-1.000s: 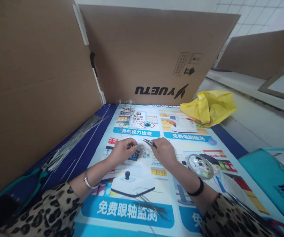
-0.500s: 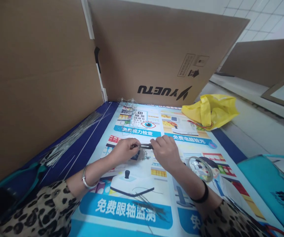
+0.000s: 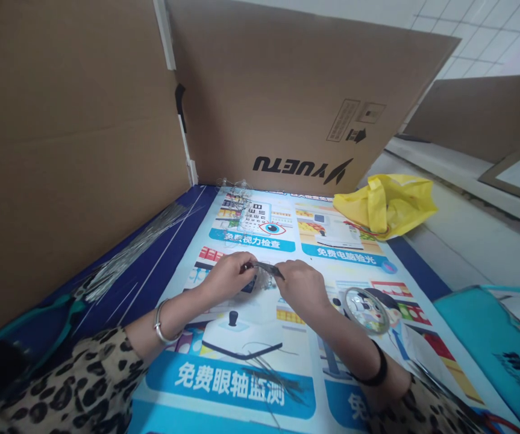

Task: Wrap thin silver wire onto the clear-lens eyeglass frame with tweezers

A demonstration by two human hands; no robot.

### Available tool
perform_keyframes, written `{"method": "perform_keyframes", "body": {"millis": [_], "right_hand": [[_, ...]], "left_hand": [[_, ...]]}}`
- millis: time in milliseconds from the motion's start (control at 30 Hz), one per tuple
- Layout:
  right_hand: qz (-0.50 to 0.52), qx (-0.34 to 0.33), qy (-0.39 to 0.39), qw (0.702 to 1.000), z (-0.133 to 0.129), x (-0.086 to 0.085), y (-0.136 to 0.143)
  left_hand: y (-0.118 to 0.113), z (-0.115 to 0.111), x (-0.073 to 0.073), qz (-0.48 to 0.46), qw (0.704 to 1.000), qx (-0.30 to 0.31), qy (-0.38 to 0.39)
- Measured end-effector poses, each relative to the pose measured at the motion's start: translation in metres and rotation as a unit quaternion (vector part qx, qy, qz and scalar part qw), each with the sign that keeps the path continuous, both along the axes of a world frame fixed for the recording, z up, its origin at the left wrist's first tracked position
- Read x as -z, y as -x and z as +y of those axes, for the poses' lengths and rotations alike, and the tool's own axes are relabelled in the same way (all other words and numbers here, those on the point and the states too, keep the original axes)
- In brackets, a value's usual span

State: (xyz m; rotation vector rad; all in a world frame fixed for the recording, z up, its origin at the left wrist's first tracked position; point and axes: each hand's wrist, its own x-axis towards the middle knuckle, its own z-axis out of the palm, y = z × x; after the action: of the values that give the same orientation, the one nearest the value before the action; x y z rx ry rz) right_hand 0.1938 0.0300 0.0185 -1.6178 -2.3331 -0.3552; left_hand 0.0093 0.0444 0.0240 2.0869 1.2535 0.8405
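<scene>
My right hand (image 3: 302, 288) is closed around a pair of dark pliers (image 3: 270, 269), whose jaws point left toward my other hand. My left hand (image 3: 232, 274) pinches a small piece of thin wirework (image 3: 264, 279) at the tips of the jaws. Loops of fine wire hang just below the pliers; their exact shape is too fine to tell. Under my wrists a small bunch of cut wires (image 3: 269, 377) lies on the printed poster sheet (image 3: 305, 337). A roll of clear material (image 3: 367, 310) sits beside my right forearm.
Long straight wires (image 3: 128, 256) lie in a bundle at the left, near teal-handled cutters (image 3: 67, 313). Shaped wire pieces (image 3: 237, 202) are at the back. Cardboard panels (image 3: 287, 90) stand behind and left. A yellow bag (image 3: 384, 205) and a teal pouch (image 3: 490, 349) lie right.
My right hand has turned and lowered a little, so the pliers now tilt down to the right. The left hand keeps its pinch in nearly the same place.
</scene>
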Motion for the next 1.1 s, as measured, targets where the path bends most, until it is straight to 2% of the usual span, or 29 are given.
{"method": "perform_keyframes", "body": {"millis": [100, 167, 433, 833, 967, 1100], "right_hand": [[-0.001, 0.009, 0.038, 0.999, -0.001, -0.002, 0.001], [-0.005, -0.008, 0.042, 0.999, -0.001, -0.003, 0.000], [-0.077, -0.105, -0.075, 0.989, 0.006, -0.006, -0.011], [-0.124, -0.128, -0.116, 0.977, 0.010, -0.005, -0.017], [-0.117, -0.115, -0.087, 0.983, 0.008, -0.003, -0.016], [-0.110, -0.076, 0.009, 0.991, 0.004, -0.008, -0.012]], "left_hand": [[0.001, 0.000, 0.000, 0.015, 1.000, 0.013, -0.013], [0.002, 0.000, -0.001, 0.025, 0.999, 0.021, -0.015], [0.003, 0.000, -0.002, 0.045, 0.998, 0.038, -0.022], [0.004, 0.001, -0.005, 0.056, 0.997, 0.055, -0.014], [0.004, 0.001, -0.006, 0.060, 0.997, 0.054, -0.003], [0.004, 0.001, -0.006, 0.063, 0.996, 0.057, 0.007]]}}
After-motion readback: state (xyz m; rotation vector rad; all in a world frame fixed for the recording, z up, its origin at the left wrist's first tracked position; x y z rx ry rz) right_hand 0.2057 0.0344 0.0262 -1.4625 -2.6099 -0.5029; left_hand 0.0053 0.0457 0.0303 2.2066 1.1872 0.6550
